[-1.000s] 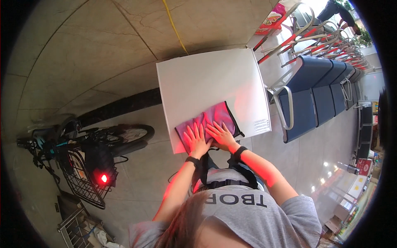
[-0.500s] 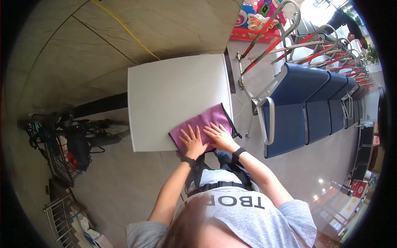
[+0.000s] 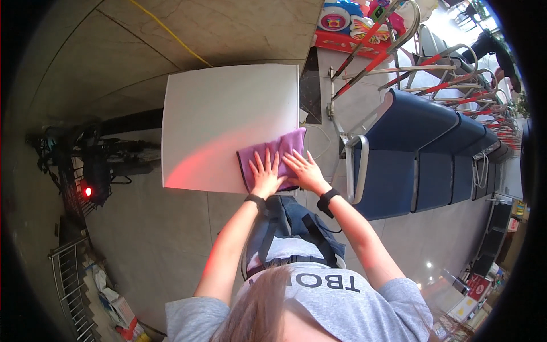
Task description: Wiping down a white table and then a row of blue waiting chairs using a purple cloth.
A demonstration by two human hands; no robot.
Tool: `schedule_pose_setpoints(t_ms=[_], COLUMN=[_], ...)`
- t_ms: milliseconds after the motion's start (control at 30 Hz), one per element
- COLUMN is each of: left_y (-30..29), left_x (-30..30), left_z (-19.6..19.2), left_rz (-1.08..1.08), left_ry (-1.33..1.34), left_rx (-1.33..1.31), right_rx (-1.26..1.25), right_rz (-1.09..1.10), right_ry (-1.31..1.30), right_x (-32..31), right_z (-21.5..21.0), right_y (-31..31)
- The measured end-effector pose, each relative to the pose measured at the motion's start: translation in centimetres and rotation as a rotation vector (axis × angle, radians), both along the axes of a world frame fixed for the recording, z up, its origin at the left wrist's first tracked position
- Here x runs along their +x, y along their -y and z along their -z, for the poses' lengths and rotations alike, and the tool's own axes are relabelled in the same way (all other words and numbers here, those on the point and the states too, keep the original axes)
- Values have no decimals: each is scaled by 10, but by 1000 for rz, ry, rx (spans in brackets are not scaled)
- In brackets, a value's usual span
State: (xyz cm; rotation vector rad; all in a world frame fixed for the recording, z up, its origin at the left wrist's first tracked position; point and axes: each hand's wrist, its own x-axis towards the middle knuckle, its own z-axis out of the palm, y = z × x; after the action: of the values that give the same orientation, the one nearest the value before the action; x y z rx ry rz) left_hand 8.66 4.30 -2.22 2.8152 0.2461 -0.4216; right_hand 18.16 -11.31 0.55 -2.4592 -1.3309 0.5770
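Note:
A purple cloth (image 3: 285, 146) lies flat at the near right corner of a white square table (image 3: 222, 119). My left hand (image 3: 266, 174) presses on the cloth's near left part, palm down with the fingers spread. Beside it, my right hand (image 3: 305, 169) rests flat on the cloth's near right part, fingers also spread. Each wrist carries a dark band. Neither hand grips anything.
A row of blue seats (image 3: 421, 148) with metal frames stands close on the right. A bicycle with a basket and a red light (image 3: 88, 191) is parked on the left. Colourful toys (image 3: 347, 23) sit beyond the table. A white cable (image 3: 325, 142) hangs off the table's right edge.
The view has swung, so the table now sits further left and the seats fill more of the right. Both hands stay flat on the purple cloth.

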Motion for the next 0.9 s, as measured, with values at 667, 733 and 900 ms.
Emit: schedule_pose_setpoints(t_ms=[667,733,900], left_y=[3,-8,-57], left_x=[-70,-86,-114], left_z=[-12,-13,-13], left_rz=[-205,-148,-189], left_ry=[21,19,23], left_rx=[-55,34,139], right_rx=[75,38,130], right_rz=[-54,-161,-178], right_ry=[62,34,-29], right_x=[-68,-72,-65], right_z=[-3,-12,-12], right_y=[-8,-15,-43])
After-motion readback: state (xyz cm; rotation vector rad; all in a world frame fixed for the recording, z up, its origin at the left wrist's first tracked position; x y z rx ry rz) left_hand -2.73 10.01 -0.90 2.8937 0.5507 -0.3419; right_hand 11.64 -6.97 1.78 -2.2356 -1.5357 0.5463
